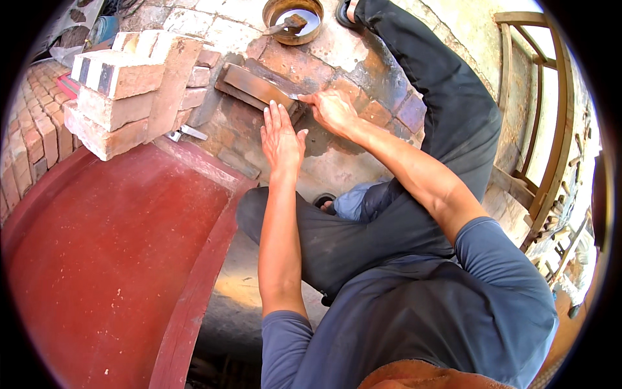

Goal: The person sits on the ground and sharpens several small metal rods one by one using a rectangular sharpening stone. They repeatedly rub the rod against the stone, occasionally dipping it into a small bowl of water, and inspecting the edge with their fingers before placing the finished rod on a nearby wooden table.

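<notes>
In the head view, a brown rectangular block (249, 85) lies tilted across the paving, on a darker base, with a thin metal blade (293, 96) along its top. My left hand (283, 139) has its fingers stretched out, fingertips resting at the block's near side by the blade. My right hand (334, 113) is closed on the blade's end at the block's right, index finger pointing along it. Just beyond is a round metal bowl (312, 34) of cloudy liquid with a brush-like tool (291, 24) in it. The paving around the block is wet.
Stacked pale bricks (120, 107) stand at left, before a brick pile (35, 136). A red board (110, 259) fills the lower left. My bent legs in dark trousers (453, 110) border the work area. A wooden frame (551, 129) stands at right.
</notes>
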The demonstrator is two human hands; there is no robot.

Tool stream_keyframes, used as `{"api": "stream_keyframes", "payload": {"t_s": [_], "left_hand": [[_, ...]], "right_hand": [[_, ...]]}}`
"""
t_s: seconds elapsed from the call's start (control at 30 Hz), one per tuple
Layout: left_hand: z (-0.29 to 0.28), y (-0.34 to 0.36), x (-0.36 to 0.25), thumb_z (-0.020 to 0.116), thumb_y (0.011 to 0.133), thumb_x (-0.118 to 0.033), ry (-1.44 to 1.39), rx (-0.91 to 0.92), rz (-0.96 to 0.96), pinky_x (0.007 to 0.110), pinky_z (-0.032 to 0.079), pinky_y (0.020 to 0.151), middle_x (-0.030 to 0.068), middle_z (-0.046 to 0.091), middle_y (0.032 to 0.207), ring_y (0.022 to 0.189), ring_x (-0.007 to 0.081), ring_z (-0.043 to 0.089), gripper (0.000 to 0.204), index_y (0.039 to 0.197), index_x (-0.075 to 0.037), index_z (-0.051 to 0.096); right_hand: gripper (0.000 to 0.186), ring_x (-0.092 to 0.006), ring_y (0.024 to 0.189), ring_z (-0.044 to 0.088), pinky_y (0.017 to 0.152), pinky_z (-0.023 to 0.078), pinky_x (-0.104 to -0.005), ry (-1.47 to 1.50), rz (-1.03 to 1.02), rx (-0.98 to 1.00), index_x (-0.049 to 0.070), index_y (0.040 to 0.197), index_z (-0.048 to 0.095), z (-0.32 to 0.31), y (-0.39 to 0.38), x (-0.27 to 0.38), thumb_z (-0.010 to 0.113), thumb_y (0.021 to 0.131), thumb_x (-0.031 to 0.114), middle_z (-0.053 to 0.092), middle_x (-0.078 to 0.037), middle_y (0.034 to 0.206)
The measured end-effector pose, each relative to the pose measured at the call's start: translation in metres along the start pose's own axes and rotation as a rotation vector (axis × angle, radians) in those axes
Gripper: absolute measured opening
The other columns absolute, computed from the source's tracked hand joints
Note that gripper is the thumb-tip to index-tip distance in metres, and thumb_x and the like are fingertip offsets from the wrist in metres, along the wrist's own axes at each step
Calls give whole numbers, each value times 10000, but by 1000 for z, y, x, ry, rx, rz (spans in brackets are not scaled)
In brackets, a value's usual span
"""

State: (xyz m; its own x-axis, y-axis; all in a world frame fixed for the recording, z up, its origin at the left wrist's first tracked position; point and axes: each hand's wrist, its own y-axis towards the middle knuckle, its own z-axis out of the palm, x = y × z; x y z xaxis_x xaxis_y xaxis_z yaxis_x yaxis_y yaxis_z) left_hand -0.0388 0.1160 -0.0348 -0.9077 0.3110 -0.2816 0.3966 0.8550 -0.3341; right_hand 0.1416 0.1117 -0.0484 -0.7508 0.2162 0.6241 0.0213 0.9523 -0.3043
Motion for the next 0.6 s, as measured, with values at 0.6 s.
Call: {"api": "stream_keyframes", "payload": {"t_s": [0.6], "left_hand": [[-13,1,10,791,916,-277,-182,168,-121,490,487,1101,128,215,1749,1390,408,543,899,1647,-99,299]], "right_hand": [[265,-404,983,735,860,585,-502,15,14,6,69,1119,776,8,-8,5,603,927,127,754,-219,1007]]}}
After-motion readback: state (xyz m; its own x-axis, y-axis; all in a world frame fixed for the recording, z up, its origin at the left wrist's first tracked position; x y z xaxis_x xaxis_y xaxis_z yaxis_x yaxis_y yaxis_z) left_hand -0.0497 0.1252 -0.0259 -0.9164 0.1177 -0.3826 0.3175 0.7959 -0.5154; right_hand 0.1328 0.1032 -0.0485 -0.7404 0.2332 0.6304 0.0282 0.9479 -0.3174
